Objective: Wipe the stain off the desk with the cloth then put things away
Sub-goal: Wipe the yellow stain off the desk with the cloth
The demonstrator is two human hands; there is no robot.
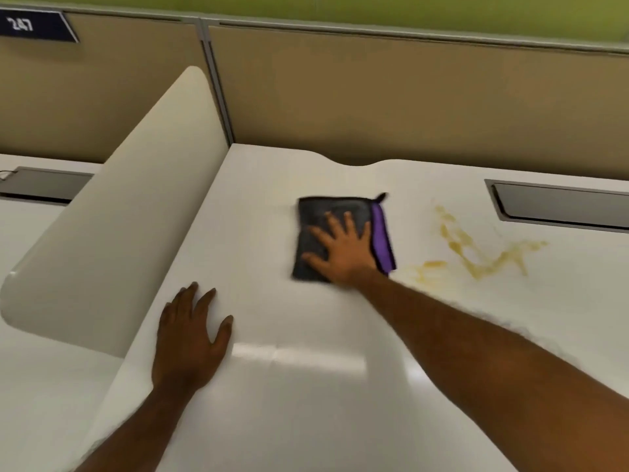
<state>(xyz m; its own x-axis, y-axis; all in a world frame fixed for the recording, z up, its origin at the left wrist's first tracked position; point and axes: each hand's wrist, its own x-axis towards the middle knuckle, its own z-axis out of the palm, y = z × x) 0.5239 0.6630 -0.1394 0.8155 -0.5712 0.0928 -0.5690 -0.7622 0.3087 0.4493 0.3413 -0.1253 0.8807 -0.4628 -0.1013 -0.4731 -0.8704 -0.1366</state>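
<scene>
Cloth (323, 211): dark grey with a purple edge, folded flat on the white tabletop (289, 335). It is the reference point for every entry below.
Right hand (340, 250): palm down on the cloth, fingers spread and straight, pressing rather than gripping. Judged purpose: a flat palm spreads pressure across the whole pad for sliding.
Left hand (190, 338): left of the cloth and nearer the person, flat on the bare tabletop with fingers spread, holding nothing. Judged purpose: a brace for the body while the other arm reaches.
Stain (457, 247): yellow streaks and blotches to the right of the cloth, starting just beyond its purple edge. The cloth does not cover it, so the wiping is judged unfinished.
Divider (119, 233): white rounded panel standing upright left of the cloth and rising past the left hand. It limits travel to that side.
Grey hatch (558, 207): recessed in the tabletop far right of the cloth, beyond the stain. Its rim is judged a possible snag on a long stroke.
Second hatch (44, 183): far left of the cloth, on the other side of the divider.
Partition (408, 97): tan wall behind the cloth, closing the back edge.
Sign (34, 25): dark plate with white digits, far up and left of the cloth.
Path from cloth to stain: nothing lies between them.
</scene>
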